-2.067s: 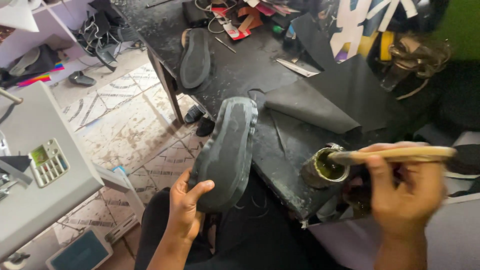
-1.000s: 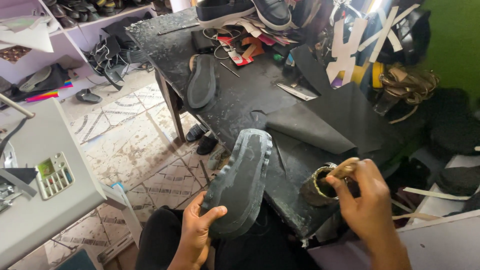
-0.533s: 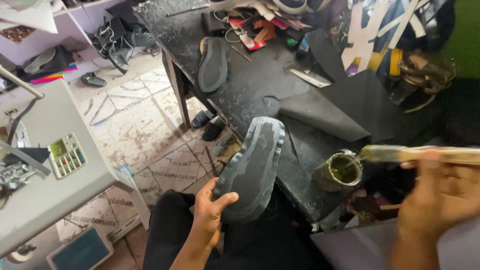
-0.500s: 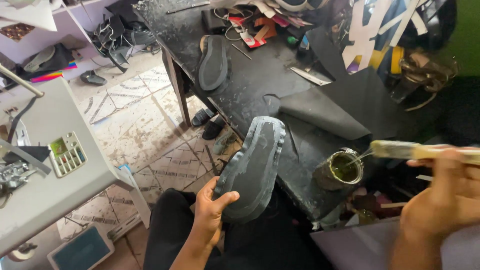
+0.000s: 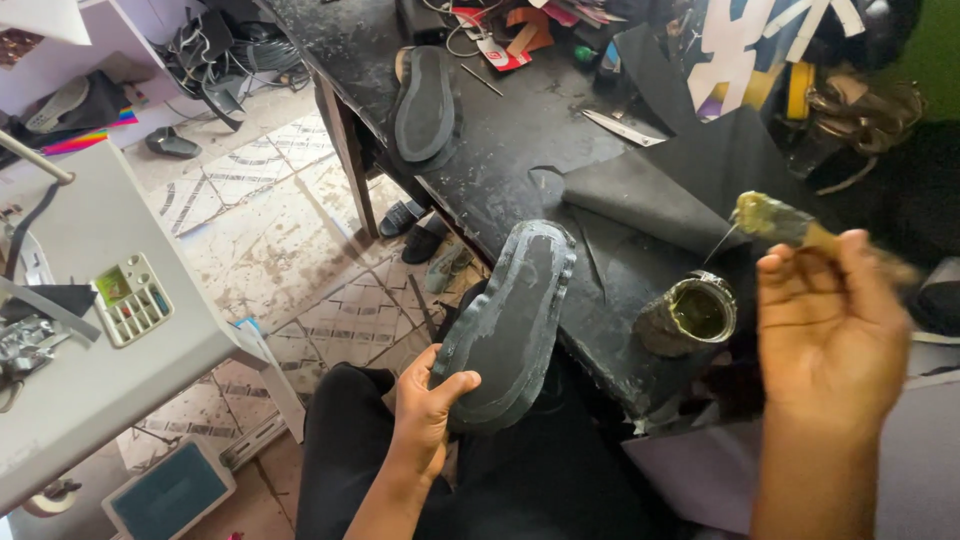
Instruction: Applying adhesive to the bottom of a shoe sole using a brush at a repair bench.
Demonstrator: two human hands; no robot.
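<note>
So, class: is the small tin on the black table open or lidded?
Open: the tin shows its yellowish-green contents from above, with no lid on it.

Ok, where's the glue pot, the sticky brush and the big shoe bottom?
glue pot (image 5: 698,312): head view, open top.
brush (image 5: 768,216): head view, glue-coated tip.
shoe sole (image 5: 515,310): head view, middle of its surface.

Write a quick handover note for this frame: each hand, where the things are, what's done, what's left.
Left hand: grips the dark sole at its lower end, inner face up, over the lap.
Right hand: holds a brush loaded with yellowish glue, raised above the open glue can at the table edge; a thread of glue hangs from it.
Done: brush loaded.
Left: no fresh glue shows on the sole; a second sole lies farther up the table.
</note>
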